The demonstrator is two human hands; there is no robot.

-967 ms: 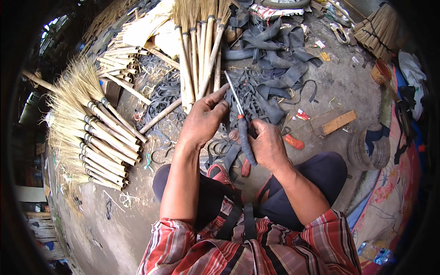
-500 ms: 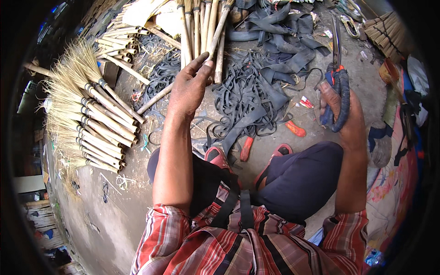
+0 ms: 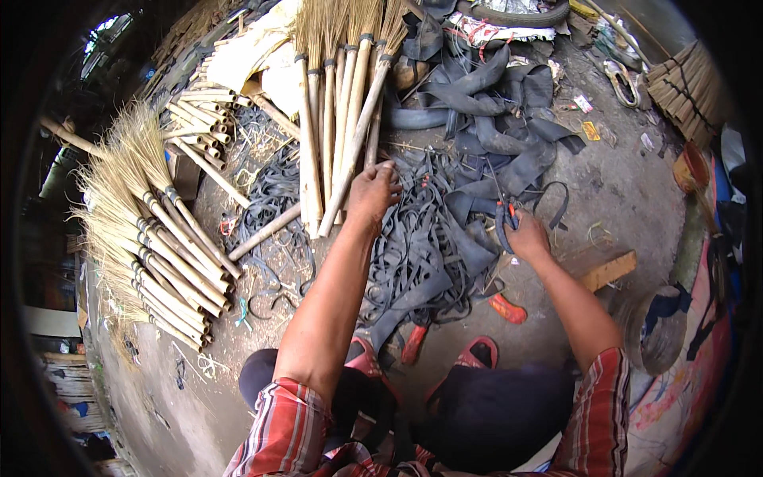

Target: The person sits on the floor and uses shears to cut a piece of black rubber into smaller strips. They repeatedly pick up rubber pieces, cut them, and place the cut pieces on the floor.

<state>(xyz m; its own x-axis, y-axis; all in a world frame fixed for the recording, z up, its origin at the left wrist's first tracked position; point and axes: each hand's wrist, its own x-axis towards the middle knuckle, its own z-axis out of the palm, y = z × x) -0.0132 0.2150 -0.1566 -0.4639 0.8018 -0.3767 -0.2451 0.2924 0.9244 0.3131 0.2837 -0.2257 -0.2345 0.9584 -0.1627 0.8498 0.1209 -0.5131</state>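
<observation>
My left hand (image 3: 375, 192) reaches over the left edge of a tangled heap of black rubber strips (image 3: 425, 262). Its fingers are loosely bent and apart, and I see nothing held in them. Beside it lie several straw brooms (image 3: 347, 119) with pale cane handles and dark bands, their handle ends toward me. My right hand (image 3: 528, 237) grips scissors (image 3: 502, 213) by their dark wrapped handles. The blades point away from me over wide black rubber sheets (image 3: 505, 147), at the right side of the heap.
More bound brooms (image 3: 175, 246) lie in a row at the left, near bare cane handles (image 3: 203, 119). Two red-orange tool handles (image 3: 507, 308) lie near my feet. A wooden block (image 3: 608, 270) and a grey round container (image 3: 661, 330) are at the right, and a tyre (image 3: 517, 14) is far off.
My left hand has come away from the broom handle and moved right to the rubber strips. My right hand has brought the scissors leftward, from the right side to the heap.
</observation>
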